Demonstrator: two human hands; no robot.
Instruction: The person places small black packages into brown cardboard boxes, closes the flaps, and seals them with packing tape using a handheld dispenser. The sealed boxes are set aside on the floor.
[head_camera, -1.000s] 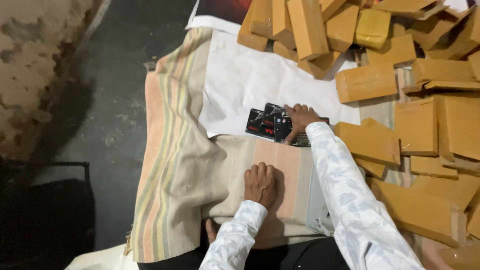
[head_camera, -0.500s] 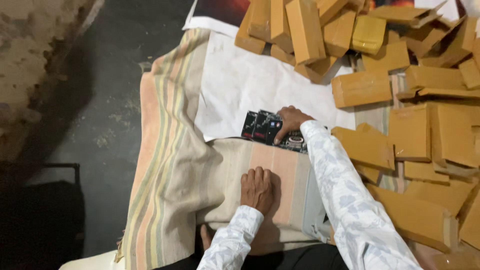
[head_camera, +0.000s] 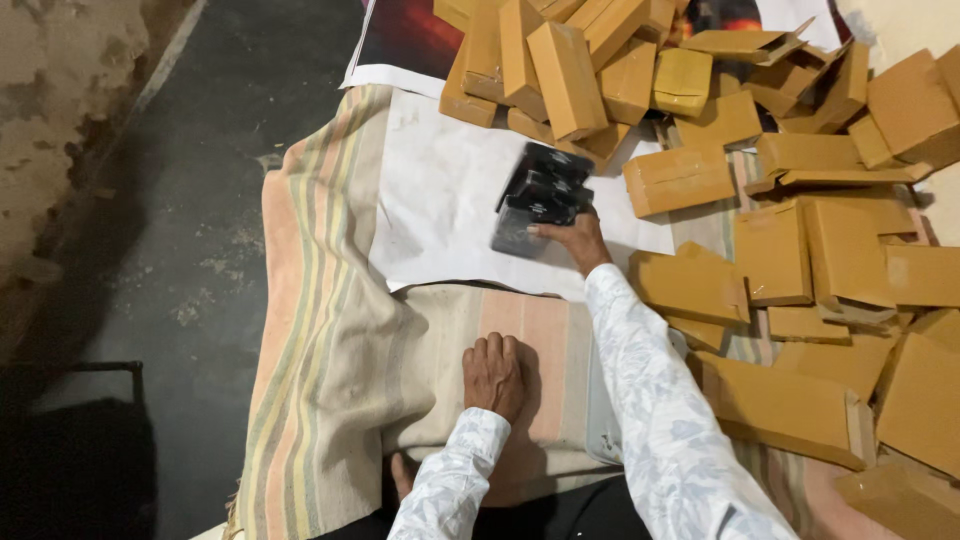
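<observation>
a dark, stained floor (head_camera: 150, 230) runs along the left, and a striped cloth (head_camera: 320, 330) in faded pink, cream and green is spread over it, with a white sheet (head_camera: 440, 210) lying on top. the person's right hand (head_camera: 572, 238) reaches out over that sheet, fingers closed around a bundle of small black packets (head_camera: 540, 195), which is tilted and lifted at the far edge of the sheet, just beside a heap of brown cardboard boxes (head_camera: 590, 60). more of those boxes (head_camera: 840, 270) lie scattered flat to the right. the left hand (head_camera: 494, 375) rests palm down on the folded striped cloth close to the body, fingers together and flat, gripping nothing. both sleeves (head_camera: 650, 400) are white with a pale grey pattern
</observation>
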